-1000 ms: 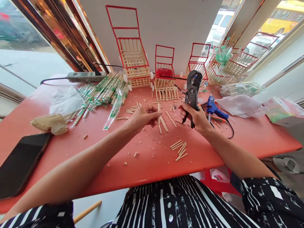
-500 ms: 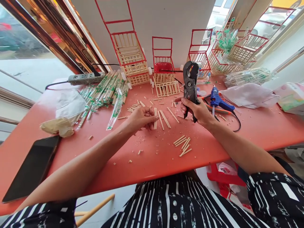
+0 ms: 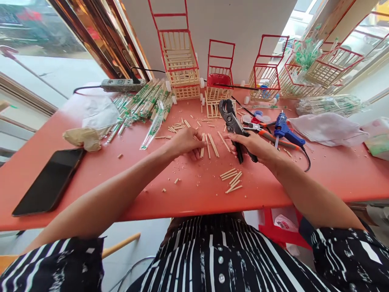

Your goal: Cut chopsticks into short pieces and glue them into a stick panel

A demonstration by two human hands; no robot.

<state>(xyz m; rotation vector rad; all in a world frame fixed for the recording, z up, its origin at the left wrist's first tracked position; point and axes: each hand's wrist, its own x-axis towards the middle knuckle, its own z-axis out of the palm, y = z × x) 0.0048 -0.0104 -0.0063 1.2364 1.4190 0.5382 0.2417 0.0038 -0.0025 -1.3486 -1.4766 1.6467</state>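
My left hand [image 3: 191, 142] is low over the middle of the red table, its thumb and fingers pinched on short wooden sticks [image 3: 203, 147]. Just right of those fingertips lie more cut sticks [image 3: 213, 145], spread side by side. My right hand [image 3: 247, 147] is wrapped round the handles of a black hand cutter [image 3: 231, 119], whose rounded head tilts up to the left. Closer to the front edge is a small loose pile of cut sticks [image 3: 233, 180]. Shavings and tiny offcuts are scattered around both hands.
Red-trimmed stick carts [image 3: 179, 61] stand along the back of the table [image 3: 170, 202]. Green-wrapped stick bundles [image 3: 148, 99], a power strip [image 3: 121, 84] and a phone [image 3: 48, 182] lie left. To the right are a blue glue gun [image 3: 282, 127], orange-handled pliers [image 3: 258, 126] and a cloth [image 3: 328, 127].
My right hand has lowered, and the cutter's head has tipped left and down towards the sticks. My left hand keeps its pinch by the row of sticks. The whole view has shifted slightly.
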